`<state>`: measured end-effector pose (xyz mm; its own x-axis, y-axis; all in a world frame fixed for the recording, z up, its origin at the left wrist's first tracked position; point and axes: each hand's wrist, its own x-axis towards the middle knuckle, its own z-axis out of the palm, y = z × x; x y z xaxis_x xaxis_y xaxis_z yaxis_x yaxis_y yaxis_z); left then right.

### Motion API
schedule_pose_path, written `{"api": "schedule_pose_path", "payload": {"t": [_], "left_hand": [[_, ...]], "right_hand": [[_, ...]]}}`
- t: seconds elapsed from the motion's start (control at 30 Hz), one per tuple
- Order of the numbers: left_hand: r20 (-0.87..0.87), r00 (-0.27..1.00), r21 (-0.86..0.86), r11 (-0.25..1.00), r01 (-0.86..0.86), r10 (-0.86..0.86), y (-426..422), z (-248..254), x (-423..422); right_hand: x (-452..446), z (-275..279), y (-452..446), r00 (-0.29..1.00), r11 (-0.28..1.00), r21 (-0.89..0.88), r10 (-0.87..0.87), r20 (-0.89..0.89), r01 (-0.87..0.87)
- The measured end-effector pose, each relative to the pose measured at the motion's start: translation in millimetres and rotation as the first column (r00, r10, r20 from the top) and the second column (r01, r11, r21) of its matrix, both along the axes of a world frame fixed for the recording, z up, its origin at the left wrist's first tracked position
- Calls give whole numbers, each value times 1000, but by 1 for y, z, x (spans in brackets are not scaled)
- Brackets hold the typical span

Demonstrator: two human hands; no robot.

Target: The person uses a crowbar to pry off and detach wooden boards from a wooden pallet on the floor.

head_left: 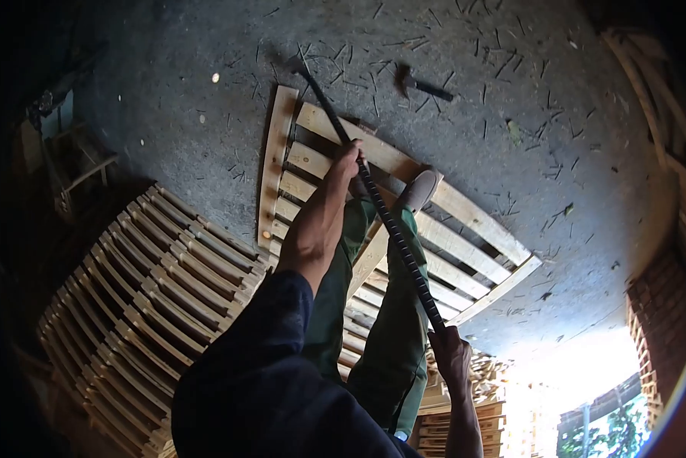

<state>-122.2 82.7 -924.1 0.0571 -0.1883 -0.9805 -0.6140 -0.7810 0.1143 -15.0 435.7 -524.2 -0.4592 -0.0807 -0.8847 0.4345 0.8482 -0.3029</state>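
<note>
A long dark ribbed metal bar runs slantwise across my view, in both of my hands. My left hand is wrapped around its upper part. Lower down, near the other end, my right hand is closed on it. The bar's far tip shows near the floor, just past the corner of a wooden pallet. Along the pallet's left side lies a board, set apart from the slats at its top. My shoe is on the pallet.
A hammer lies on the concrete floor beyond the pallet, amid many thin dark slivers. Stacked pallets rise at the left. More stacked wood stands at the lower right, near a bright opening. A wooden frame stands far left.
</note>
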Motion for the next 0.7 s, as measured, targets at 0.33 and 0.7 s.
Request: {"api": "schedule_pose_path", "payload": {"t": [0.33,0.7], "left_hand": [[-160,969,-275,951,140,-190,-6,18,-100],[-208,929,-64,944,-325,306,-188,82,80]], "right_hand": [[-142,-13,-97,869,886,330,418,-266,-326],[-314,-169,-278,660,762,286,646,-384,-580]]}}
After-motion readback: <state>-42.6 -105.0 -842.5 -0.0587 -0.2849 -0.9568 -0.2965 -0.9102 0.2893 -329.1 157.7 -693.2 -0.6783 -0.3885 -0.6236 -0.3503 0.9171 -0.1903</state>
